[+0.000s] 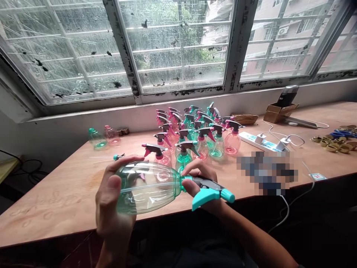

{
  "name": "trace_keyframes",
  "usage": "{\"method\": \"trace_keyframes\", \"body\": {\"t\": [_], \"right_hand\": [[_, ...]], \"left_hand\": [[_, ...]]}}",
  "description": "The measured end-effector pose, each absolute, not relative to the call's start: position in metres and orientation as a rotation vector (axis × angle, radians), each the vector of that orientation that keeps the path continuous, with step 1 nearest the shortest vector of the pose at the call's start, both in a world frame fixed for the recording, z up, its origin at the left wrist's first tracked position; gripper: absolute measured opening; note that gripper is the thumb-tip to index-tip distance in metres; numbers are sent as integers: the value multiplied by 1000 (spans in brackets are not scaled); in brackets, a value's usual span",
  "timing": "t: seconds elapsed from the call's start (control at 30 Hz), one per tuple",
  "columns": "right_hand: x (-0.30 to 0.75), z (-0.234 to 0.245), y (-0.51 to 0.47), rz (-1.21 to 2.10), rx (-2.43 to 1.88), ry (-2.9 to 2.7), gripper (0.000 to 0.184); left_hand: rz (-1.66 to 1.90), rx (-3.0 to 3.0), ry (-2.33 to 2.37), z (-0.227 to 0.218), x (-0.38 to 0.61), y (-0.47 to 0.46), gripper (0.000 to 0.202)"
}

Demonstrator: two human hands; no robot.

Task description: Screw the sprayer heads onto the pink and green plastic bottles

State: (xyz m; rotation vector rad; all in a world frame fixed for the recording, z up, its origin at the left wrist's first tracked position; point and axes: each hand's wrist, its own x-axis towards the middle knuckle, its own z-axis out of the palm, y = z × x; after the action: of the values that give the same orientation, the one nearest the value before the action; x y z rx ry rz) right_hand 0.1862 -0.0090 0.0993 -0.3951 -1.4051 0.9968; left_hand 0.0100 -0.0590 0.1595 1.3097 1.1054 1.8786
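A clear green spray bottle [150, 186] lies sideways in the air above the table's front edge, its base to the left. My left hand [110, 193] is wrapped round the base end. At the neck, my right hand [202, 175] grips the turquoise collar of the grey spray head [213, 190], whose turquoise trigger and nozzle point right. A thin dip tube runs inside the bottle. Just behind stand several assembled green and pink spray bottles [232, 143] in a cluster. On the left of the table are a headless green bottle [97, 139] and a headless pink bottle [112, 136].
A loose spray head [118, 157] with its tube lies on the left of the wooden table [61, 186]. To the right are a white power strip [262, 141] with plugs and cables, a cardboard box [280, 111] and sandals [337, 143]. A pixelated patch hides something nearby.
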Motion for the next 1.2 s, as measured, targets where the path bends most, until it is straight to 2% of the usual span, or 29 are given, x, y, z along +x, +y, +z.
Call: {"method": "trace_keyframes", "body": {"t": [0.17, 0.3, 0.4, 0.57, 0.63, 0.73, 0.8, 0.93, 1.0, 1.03, 1.13, 1.2], "right_hand": [[177, 112, -9, 1424, -463, -1069, 36], [177, 117, -8, 1697, -414, -1004, 39], [184, 116, -10, 1501, -437, -1101, 35], [201, 101, -9, 794, -397, -1482, 12], [202, 97, -7, 703, -382, -1579, 13], [195, 97, -1, 897, -411, -1456, 11], [187, 102, 3, 1107, -455, -1257, 21], [181, 113, 1, 1436, -495, -1075, 30], [185, 116, -6, 1359, -514, -1086, 30], [189, 116, -9, 1247, -518, -1096, 30], [203, 111, -17, 871, -493, -1253, 24], [210, 108, -17, 735, -466, -1440, 22]], "left_hand": [[2217, 1571, 1059, 146, 18, -59, 26], [2401, 1935, 856, 142, 18, -54, 27], [2270, 1870, 846, 146, 15, -52, 34], [1730, 1501, 883, 159, 10, -45, 71], [1651, 1350, 952, 159, 9, -42, 63], [1847, 1330, 1088, 150, 12, -44, 37], [2109, 1557, 1116, 142, 15, -48, 28], [2369, 2221, 855, 133, 16, -57, 26], [2309, 2188, 858, 136, 13, -57, 28], [2211, 2067, 903, 139, 11, -55, 34], [1738, 1592, 940, 151, 3, -49, 73], [1511, 1379, 933, 158, -2, -45, 81]]}}
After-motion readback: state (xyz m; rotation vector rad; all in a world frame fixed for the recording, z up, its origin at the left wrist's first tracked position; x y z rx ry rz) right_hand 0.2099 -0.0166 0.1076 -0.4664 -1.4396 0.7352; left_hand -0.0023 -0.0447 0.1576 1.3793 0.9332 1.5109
